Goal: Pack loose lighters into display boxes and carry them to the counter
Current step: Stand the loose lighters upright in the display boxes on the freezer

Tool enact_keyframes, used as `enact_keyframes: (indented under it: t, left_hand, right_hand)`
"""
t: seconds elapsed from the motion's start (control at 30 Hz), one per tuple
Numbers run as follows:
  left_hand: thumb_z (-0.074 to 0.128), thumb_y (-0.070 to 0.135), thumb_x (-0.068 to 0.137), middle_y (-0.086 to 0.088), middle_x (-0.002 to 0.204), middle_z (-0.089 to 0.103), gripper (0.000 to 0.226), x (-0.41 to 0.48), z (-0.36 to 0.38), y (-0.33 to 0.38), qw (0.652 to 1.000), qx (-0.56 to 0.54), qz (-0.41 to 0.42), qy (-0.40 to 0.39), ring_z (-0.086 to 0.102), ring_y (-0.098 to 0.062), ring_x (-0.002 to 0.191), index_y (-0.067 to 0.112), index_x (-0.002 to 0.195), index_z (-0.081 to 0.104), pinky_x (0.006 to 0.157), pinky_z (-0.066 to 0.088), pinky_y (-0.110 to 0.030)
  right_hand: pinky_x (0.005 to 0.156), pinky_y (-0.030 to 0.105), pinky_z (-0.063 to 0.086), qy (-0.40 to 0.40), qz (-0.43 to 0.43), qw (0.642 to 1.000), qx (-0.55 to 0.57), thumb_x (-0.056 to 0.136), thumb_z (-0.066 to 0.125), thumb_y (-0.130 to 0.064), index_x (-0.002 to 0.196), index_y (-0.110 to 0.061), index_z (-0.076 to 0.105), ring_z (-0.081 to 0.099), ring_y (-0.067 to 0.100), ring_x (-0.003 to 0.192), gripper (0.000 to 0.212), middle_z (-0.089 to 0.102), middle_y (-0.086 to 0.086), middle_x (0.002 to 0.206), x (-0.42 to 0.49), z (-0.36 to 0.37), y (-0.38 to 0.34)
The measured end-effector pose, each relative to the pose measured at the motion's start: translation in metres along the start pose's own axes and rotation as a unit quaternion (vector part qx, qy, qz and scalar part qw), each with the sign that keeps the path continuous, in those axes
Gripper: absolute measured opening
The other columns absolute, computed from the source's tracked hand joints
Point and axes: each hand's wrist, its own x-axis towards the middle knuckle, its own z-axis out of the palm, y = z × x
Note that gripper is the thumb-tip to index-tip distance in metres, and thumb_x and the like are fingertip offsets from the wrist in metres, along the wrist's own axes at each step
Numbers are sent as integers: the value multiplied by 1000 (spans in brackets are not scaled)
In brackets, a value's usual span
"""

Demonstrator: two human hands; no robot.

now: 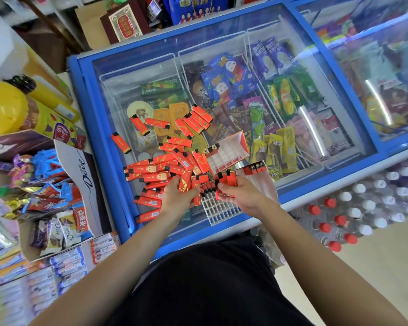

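A person in a dark top stands at a blue-framed chest freezer (80, 95) in a shop, both bare forearms reaching over its glass lid; dozens of loose lighters (160, 163), red with gold print and black caps, lie scattered on the glass to the left of centre; the left hand (177, 192) has its fingers curled round a red lighter (185, 184) at the near edge of the pile; the right hand (242, 194) pinches a bunch of lighters (225, 182) between thumb and fingers, just above a white gridded tray (222, 211) lying flat at the near edge of the lid; a red-and-white display box (229, 150) rests tilted just beyond the hands, one lighter lying at its left end; three lighters (254, 168) stand side by side to its right; ice-cream packets (224, 81) fill the wire baskets under the glass; an open Dove carton (80, 175) of sweets stands to the left, capped water bottles (363, 208) to the right.
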Motion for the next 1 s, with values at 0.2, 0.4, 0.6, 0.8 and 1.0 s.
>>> enact_keyframes:
  t: [0.2,0.4,0.6,0.8,1.0]
  left_hand:
    - [83,18,84,-2,94,73,52,-4,1,2,1000,-11,-1,-4,72,-17,76,18,126,52,58,55,-19]
    - [82,17,85,-1,105,71,83,-3,2,6,999,-32,1,5,72,-17,86,7,152,34,56,53,-13]
    - [88,32,78,-12,122,69,97,6,0,6,999,-20,6,32,74,-20,85,15,155,31,72,63,-30]
    - [86,30,80,-6,117,70,93,4,-3,8,1000,-6,8,27,74,-20,87,13,154,32,78,64,-37]
    - [86,30,80,-8,111,73,67,2,-2,4,1000,3,5,27,74,-17,78,9,134,51,66,60,-27]
  right_hand:
    - [103,44,51,14,-35,996,81,97,59,0,102,-5,64,66,37,108,9,66,29,113,-10,4,1]
    - [103,50,50,89,-84,992,-1,87,73,-1,97,2,65,67,34,98,13,66,19,96,-5,8,11]
    - [95,39,55,115,-108,987,-42,85,76,-3,98,18,59,68,23,90,29,67,30,99,2,12,1]
    - [95,36,55,86,-101,990,-57,83,77,1,106,6,71,71,23,95,24,74,20,106,1,9,-9]
    - [98,46,54,105,-75,988,-86,84,78,-4,87,-16,68,69,35,106,16,73,23,107,-4,10,3]
